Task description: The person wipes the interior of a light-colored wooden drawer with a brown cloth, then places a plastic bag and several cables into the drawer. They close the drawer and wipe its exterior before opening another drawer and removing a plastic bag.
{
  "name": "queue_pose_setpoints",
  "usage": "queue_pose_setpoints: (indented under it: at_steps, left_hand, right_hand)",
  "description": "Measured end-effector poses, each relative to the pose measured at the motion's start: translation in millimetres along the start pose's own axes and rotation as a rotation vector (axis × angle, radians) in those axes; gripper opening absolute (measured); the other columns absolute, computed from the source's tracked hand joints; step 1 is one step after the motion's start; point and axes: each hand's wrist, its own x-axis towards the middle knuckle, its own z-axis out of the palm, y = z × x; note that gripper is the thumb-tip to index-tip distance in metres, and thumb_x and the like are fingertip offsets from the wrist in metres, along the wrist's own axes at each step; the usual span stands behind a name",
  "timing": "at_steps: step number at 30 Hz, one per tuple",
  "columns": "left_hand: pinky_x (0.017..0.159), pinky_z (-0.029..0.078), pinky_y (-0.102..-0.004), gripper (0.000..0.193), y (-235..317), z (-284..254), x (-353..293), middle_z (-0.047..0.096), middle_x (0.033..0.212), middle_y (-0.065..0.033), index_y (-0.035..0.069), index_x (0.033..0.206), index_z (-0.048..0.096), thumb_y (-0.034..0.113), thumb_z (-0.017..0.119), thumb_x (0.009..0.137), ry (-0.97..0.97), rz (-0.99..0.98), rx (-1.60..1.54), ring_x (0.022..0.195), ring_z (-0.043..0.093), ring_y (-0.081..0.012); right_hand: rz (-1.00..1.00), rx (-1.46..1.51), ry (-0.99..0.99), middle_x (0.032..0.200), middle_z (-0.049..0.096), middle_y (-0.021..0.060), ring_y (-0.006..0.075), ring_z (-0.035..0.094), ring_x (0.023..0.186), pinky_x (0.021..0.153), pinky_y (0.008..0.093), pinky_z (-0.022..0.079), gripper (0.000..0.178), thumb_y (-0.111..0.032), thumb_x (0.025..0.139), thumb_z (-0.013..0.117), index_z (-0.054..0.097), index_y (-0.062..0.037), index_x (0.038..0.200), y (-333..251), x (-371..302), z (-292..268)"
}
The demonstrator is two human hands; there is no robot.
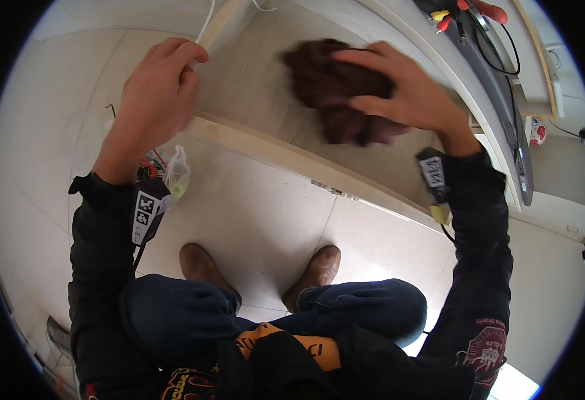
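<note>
My right hand [409, 87] is closed on a crumpled dark maroon cloth [336, 90], blurred by motion. It presses the cloth over the wood-grain bottom of an open drawer [252, 80]. At the drawer's left corner is my left hand [159, 90], its fingers curled. A thin white cable [207, 19] runs down to those fingers and seems gripped in them; its end is hidden.
Below the drawer's near edge [272, 147] lie my shoes on the tiled floor. A knotted plastic bag [178, 172] and tangled wires sit beneath my left wrist. On the upper right surface are a dark laptop-like slab [499, 100], red-handled pliers [479, 20] and cables.
</note>
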Motion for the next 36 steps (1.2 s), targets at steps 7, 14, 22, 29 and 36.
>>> queue_pose_setpoints:
  at_steps: [7,14,22,29,36]
  left_hand:
    - [0.088,0.047,-0.0367,0.021,-4,2,2,0.062,0.113,-0.0071,0.007,0.104,0.062,0.007,0.046,0.090,0.052,0.025,-0.051,0.103,0.058,-0.0283]
    - [0.086,0.047,-0.0362,0.022,-2,2,0,0.061,0.113,-0.0072,0.007,0.106,0.061,0.006,0.046,0.090,0.052,0.042,-0.049,0.100,0.059,-0.0276]
    - [0.099,0.042,-0.0348,0.028,-3,-2,2,0.056,0.128,-0.0125,0.008,0.112,0.060,0.004,0.044,0.091,-0.062,-0.016,-0.056,0.115,0.056,-0.0308]
    - [0.093,0.044,-0.0348,0.025,-3,0,4,0.059,0.118,-0.0107,0.005,0.108,0.060,0.005,0.043,0.091,0.003,0.055,-0.022,0.106,0.057,-0.0300]
    - [0.094,0.043,-0.0336,0.026,-6,0,5,0.060,0.117,-0.0102,0.004,0.109,0.060,0.003,0.042,0.090,-0.029,0.030,-0.049,0.107,0.057,-0.0277]
  right_hand:
    - [-0.128,-0.035,-0.340,0.123,0.049,0.0197,0.0387,0.048,0.116,0.098,0.0440,0.043,0.059,-0.014,0.073,0.072,0.059,-0.0186,0.130,-4,66,94]
    - [0.059,-0.070,-0.709,0.102,0.050,0.0133,0.0362,0.052,0.103,0.086,0.0416,0.046,0.038,0.006,0.062,0.068,0.069,-0.0127,0.095,51,-37,57]
    - [0.556,-0.020,-0.177,0.092,0.055,0.0110,0.0334,0.060,0.086,0.079,0.0432,0.049,0.029,-0.005,0.065,0.065,0.069,-0.0136,0.092,67,-94,-16]
    - [-0.027,-0.099,-0.155,0.154,0.028,0.0119,0.0364,0.032,0.139,0.111,0.0524,0.034,0.075,-0.030,0.076,0.078,0.046,-0.0291,0.144,13,-14,50]
    - [0.120,-0.447,-0.220,0.161,0.012,0.0098,0.0379,0.017,0.146,0.107,0.0679,0.022,0.087,-0.040,0.069,0.081,0.041,-0.0348,0.145,66,-19,82]
